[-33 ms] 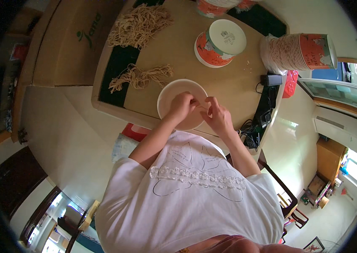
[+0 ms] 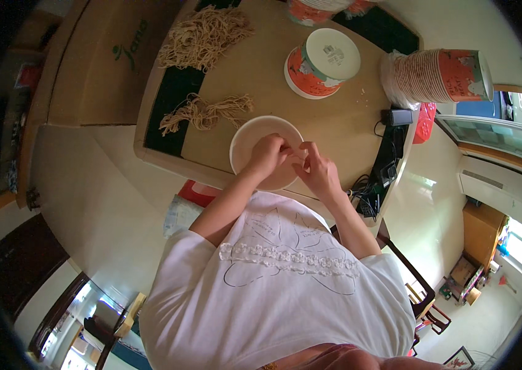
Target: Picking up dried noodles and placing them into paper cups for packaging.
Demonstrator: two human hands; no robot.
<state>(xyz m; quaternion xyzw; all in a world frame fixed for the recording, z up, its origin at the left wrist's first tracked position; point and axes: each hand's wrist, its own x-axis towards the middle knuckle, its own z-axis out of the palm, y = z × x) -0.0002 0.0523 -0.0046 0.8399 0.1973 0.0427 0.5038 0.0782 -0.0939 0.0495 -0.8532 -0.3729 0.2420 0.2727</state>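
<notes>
A round white paper bowl (image 2: 250, 133) sits at the near edge of the table, its open mouth facing up. Both of my hands work over it. My left hand (image 2: 267, 155) is closed in a pinch above the bowl's middle. Facing it at the right rim, my right hand (image 2: 321, 174) has its fingers bent, with thumb and index finger drawn toward each other. Something thin and pale seems to run between the fingertips, too fine to name. Just beyond the bowl, to the left, lies a small bundle of beige noodle-like strands (image 2: 207, 114).
A larger heap of similar strands (image 2: 207, 38) lies farther back. An orange paper tub (image 2: 312, 73) stands upside down behind the bowl. At right are a stack of paper bowls (image 2: 424, 75) lying sideways, a black adapter (image 2: 396, 117) and tangled cables (image 2: 364, 192). A cardboard box (image 2: 104, 65) stands left.
</notes>
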